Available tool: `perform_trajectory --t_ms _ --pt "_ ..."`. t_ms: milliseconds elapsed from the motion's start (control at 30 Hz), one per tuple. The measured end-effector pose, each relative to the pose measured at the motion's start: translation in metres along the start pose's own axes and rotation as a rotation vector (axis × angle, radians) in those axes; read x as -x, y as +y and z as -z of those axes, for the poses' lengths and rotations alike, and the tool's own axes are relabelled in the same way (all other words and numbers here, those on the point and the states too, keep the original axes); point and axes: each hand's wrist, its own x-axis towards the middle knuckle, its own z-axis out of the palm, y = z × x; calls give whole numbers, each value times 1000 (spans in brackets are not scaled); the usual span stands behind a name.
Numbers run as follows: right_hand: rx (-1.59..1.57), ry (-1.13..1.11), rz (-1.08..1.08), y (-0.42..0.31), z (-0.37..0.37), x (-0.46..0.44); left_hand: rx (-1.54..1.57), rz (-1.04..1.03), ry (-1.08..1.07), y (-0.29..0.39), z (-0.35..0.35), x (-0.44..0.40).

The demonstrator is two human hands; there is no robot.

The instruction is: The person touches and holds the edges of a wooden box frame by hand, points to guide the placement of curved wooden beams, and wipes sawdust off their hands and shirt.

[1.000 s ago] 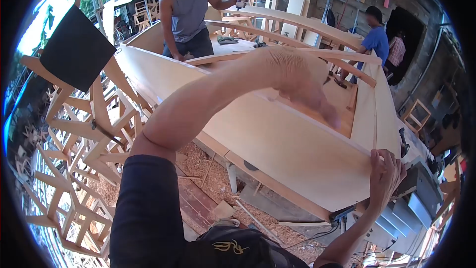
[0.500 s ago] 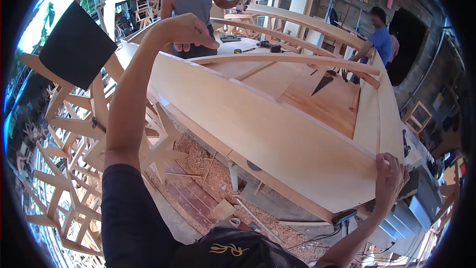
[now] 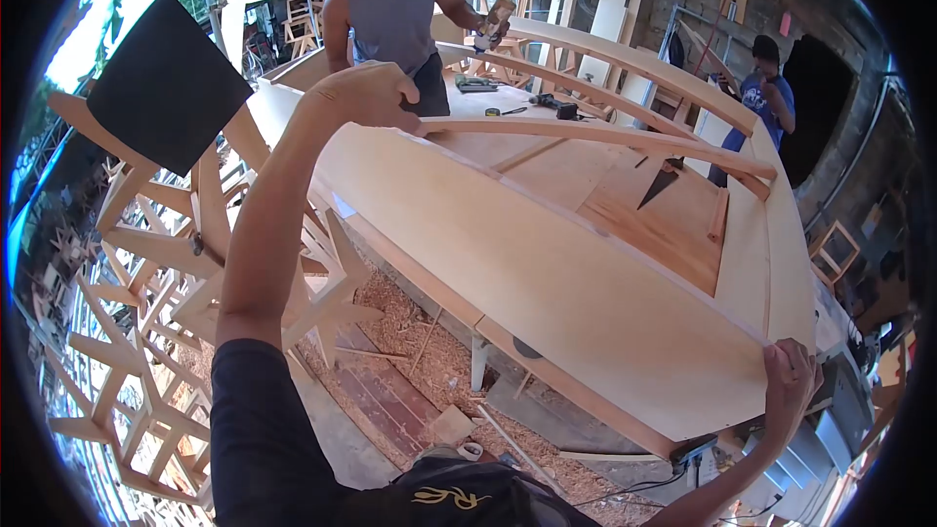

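A long, pale curved plywood panel (image 3: 547, 273) stands on edge along the near side of a wooden frame. My left hand (image 3: 369, 98) is at the panel's top edge toward the far left, its fingers bent down over the rim; the fingertips are partly hidden. At the near right corner, my right hand (image 3: 789, 376) wraps round the panel's end with curled fingers. A curved wooden rib (image 3: 586, 135) runs from near my left hand across to the frame's right side.
A handsaw (image 3: 662, 182) and a cordless drill (image 3: 556, 104) lie inside the frame. One co-worker (image 3: 390, 15) stands behind it holding a tool; another person (image 3: 766, 98) is at the right. Stacked wooden star-shaped pieces (image 3: 146, 234) crowd the left. Shavings (image 3: 434, 361) cover the floor.
My left hand has come down from above the panel to its top edge. The view has shifted slightly. The person at the right has straightened up, with a raised hand.
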Motion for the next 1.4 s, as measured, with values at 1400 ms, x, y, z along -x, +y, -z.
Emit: perform_trajectory --t_ms 1400 --pt "-956 348 184 105 -52 8 746 56 586 157 -121 -74"
